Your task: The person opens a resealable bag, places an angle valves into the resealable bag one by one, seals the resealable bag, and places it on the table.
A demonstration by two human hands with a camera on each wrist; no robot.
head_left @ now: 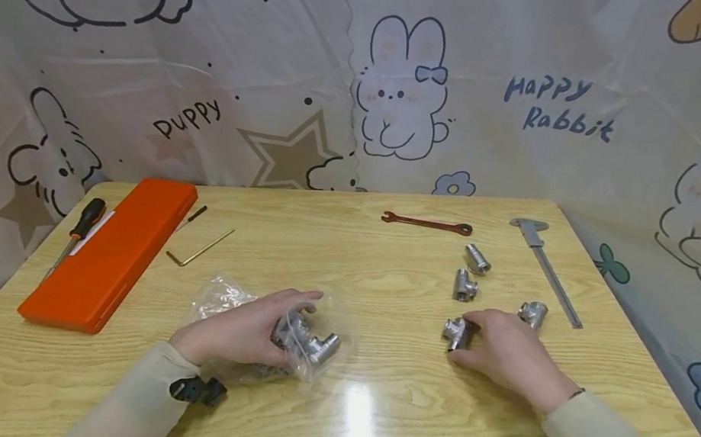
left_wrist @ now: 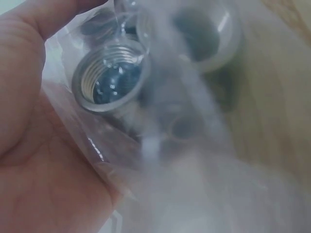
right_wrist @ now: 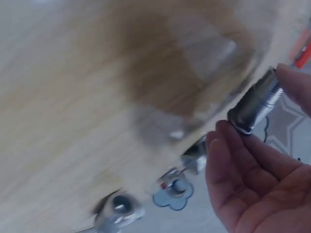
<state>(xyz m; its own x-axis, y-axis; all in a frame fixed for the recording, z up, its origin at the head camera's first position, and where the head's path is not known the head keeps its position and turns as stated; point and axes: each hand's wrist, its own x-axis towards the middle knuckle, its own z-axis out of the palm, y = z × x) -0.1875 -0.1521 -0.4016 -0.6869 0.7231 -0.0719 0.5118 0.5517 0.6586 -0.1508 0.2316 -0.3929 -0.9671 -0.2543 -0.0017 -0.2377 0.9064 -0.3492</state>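
My left hand (head_left: 248, 329) grips a clear plastic bag (head_left: 219, 295) holding several shiny metal pipe fittings (head_left: 320, 349). Through the film in the left wrist view, a fitting's threaded opening (left_wrist: 112, 77) faces the camera. On the table's right side, my right hand (head_left: 509, 353) pinches a metal tee fitting (head_left: 455, 333) between thumb and fingers; its threaded end (right_wrist: 257, 102) shows in the right wrist view. Two more fittings lie behind it, a tee (head_left: 465, 286) and another fitting (head_left: 477, 258). A further fitting (head_left: 532, 313) lies just beyond the right hand.
An orange case (head_left: 122, 250) and a screwdriver (head_left: 78, 235) lie at the left, near a brass-coloured hex key (head_left: 199, 247) and a small dark-handled tool (head_left: 193, 216). Toward the back are a reddish wrench (head_left: 426, 223) and a caliper (head_left: 547, 267). Printed cloth (head_left: 251, 24) hangs behind the table.
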